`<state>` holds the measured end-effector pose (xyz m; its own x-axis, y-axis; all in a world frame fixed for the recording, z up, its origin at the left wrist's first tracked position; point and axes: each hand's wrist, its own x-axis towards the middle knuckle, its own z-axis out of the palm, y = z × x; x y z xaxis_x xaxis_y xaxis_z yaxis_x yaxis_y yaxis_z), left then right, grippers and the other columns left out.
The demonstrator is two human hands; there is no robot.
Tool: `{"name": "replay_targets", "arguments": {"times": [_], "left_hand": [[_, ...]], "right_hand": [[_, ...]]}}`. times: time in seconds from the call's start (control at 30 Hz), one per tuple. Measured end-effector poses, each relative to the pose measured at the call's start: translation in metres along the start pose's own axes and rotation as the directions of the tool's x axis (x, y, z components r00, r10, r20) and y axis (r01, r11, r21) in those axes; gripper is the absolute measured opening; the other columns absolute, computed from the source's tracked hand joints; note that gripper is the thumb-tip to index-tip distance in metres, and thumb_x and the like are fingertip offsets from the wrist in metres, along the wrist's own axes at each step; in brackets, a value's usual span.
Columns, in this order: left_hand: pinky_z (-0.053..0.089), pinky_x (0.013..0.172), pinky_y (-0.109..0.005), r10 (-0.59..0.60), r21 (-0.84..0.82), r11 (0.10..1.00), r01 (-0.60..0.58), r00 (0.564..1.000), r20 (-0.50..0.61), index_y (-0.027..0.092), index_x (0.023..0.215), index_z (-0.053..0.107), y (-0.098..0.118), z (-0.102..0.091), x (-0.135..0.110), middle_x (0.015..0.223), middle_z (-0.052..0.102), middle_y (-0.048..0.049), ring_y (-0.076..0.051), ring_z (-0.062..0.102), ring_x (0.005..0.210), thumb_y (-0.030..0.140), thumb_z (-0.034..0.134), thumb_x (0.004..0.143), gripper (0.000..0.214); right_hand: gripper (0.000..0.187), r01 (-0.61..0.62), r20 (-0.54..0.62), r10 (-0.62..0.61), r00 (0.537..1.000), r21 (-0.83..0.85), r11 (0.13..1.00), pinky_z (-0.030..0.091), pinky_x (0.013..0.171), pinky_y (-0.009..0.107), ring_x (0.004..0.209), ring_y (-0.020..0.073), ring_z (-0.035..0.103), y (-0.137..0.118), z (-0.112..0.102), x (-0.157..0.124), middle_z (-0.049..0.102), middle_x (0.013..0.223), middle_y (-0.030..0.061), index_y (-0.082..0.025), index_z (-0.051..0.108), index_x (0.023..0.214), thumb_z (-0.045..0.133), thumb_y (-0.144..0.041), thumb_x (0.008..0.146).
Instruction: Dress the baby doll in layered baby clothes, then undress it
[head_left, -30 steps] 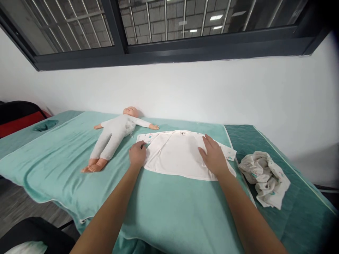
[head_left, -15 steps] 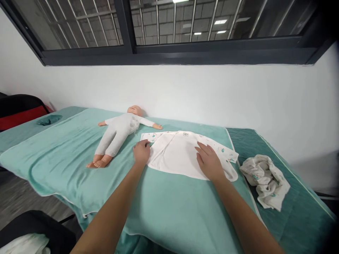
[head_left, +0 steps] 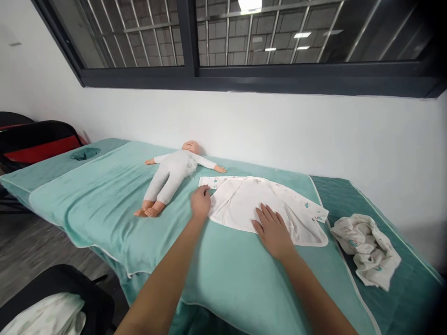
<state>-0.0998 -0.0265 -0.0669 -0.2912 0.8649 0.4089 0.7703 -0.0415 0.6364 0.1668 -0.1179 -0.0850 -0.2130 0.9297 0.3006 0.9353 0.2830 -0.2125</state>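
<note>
A white baby shirt point(head_left: 240, 204) with small green prints on its sleeves lies spread on the green sheet. My left hand point(head_left: 201, 203) is at the shirt's left side, just under the left sleeve, its fingers curled closed on the edge of the cloth; the fingertips are partly hidden. Flat on the lower middle of the shirt rests my right hand point(head_left: 274, 231), open with fingers extended. Beyond the left hand, a baby doll point(head_left: 172, 170) in a white suit lies on its back with arms spread.
A crumpled printed white cloth point(head_left: 368, 251) lies on the bed's right part. The green sheet point(head_left: 240, 279) covers the bed, which stands against a white wall under a barred window. A black chair point(head_left: 59, 288) holding a pale cloth point(head_left: 45, 316) stands at lower left; red and black chairs point(head_left: 42, 144) are farther back.
My right hand has come down flat and slid slightly toward me and left on the shirt. The shirt's right lower corner is spread wider. The view has shifted left.
</note>
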Motion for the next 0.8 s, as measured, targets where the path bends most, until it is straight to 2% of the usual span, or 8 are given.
{"name": "replay_targets", "arguments": {"times": [0.17,0.23,0.33,0.43,0.5,0.6,0.7,0.8], "left_hand": [[0.044,0.107,-0.034,0.268,-0.142,0.952,-0.271,0.963,-0.036,0.021,0.104,0.067,-0.006,-0.04,-0.016,0.124,0.068,-0.0047,-0.017,0.059,0.12,0.009,0.043,0.087,0.032],[0.043,0.109,-0.037,0.346,-0.139,0.925,-0.354,0.935,-0.079,0.022,0.107,0.066,-0.017,-0.068,-0.007,0.128,0.066,-0.0056,-0.019,0.057,0.122,0.011,0.045,0.089,0.03],[0.039,0.113,-0.04,0.321,-0.054,0.942,-0.332,0.934,-0.159,0.022,0.112,0.064,-0.047,-0.111,0.026,0.132,0.062,-0.0074,-0.022,0.052,0.128,0.016,0.048,0.089,0.028],[0.036,0.115,-0.044,0.156,-0.001,0.987,-0.158,0.973,-0.17,0.021,0.117,0.062,-0.09,-0.141,0.07,0.135,0.058,-0.0094,-0.026,0.048,0.132,0.023,0.052,0.088,0.031],[0.042,0.109,-0.046,-0.096,-0.079,0.993,0.087,0.989,-0.114,0.019,0.123,0.059,-0.12,-0.15,0.096,0.137,0.057,-0.0121,-0.029,0.052,0.128,0.032,0.057,0.086,0.039],[0.053,0.09,-0.044,-0.408,-0.28,0.848,0.451,0.891,0.198,0.017,0.124,0.059,-0.153,-0.152,0.123,0.123,0.066,-0.0137,-0.03,0.064,0.108,0.051,0.06,0.084,0.053],[0.056,0.078,-0.043,-0.382,-0.414,0.671,0.614,0.766,0.517,0.014,0.114,0.065,-0.166,-0.147,0.143,0.101,0.074,-0.013,-0.031,0.069,0.093,0.061,0.062,0.081,0.058],[0.057,0.072,-0.045,-0.327,-0.481,0.553,0.681,0.708,0.626,0.009,0.102,0.069,-0.164,-0.137,0.159,0.084,0.074,-0.0149,-0.032,0.07,0.084,0.063,0.061,0.081,0.058]], "right_hand": [[0.041,0.25,-0.175,-0.236,0.956,0.057,0.967,0.028,0.118,0.05,0.14,0.026,0.043,-0.033,-0.01,-0.002,0.044,0.154,0.0101,-0.021,0.051,0.139,0.038,-0.032,0.102],[0.037,0.336,-0.217,-0.305,0.927,0.121,0.934,0.032,0.116,0.05,0.135,0.0256,0.048,-0.051,-0.011,0.016,0.05,0.149,0.0094,-0.023,0.053,0.135,0.04,-0.03,0.101],[0.037,0.321,-0.281,-0.244,0.928,0.274,0.907,0.039,0.111,0.048,0.133,0.0263,0.048,-0.084,-0.002,0.074,0.052,0.146,0.0097,-0.024,0.051,0.135,0.042,-0.033,0.1],[0.041,0.241,-0.299,-0.104,0.948,0.469,0.85,0.041,0.109,0.044,0.134,0.0243,0.047,-0.123,0.019,0.159,0.051,0.143,0.0111,-0.022,0.045,0.139,0.04,-0.036,0.101],[0.043,0.168,-0.251,-0.047,0.967,0.486,0.858,0.039,0.11,0.045,0.132,0.0267,0.047,-0.147,0.036,0.222,0.052,0.14,0.0149,-0.017,0.045,0.137,0.041,-0.036,0.099],[0.05,-0.016,-0.062,0.045,0.997,0.41,0.912,0.035,0.111,0.047,0.137,0.0309,0.04,-0.174,0.063,0.306,0.046,0.145,0.0184,-0.014,0.04,0.141,0.043,-0.038,0.098],[0.057,-0.141,0.07,0.123,0.99,0.41,0.901,0.042,0.101,0.052,0.127,0.0369,0.05,-0.19,0.087,0.37,0.054,0.135,0.0257,-0.008,0.038,0.139,0.036,-0.048,0.099],[0.067,-0.201,0.203,0.123,0.971,0.432,0.879,0.048,0.091,0.047,0.111,0.0349,0.063,-0.2,0.101,0.411,0.064,0.121,0.0267,-0.005,0.039,0.136,0.029,-0.059,0.098]]}}
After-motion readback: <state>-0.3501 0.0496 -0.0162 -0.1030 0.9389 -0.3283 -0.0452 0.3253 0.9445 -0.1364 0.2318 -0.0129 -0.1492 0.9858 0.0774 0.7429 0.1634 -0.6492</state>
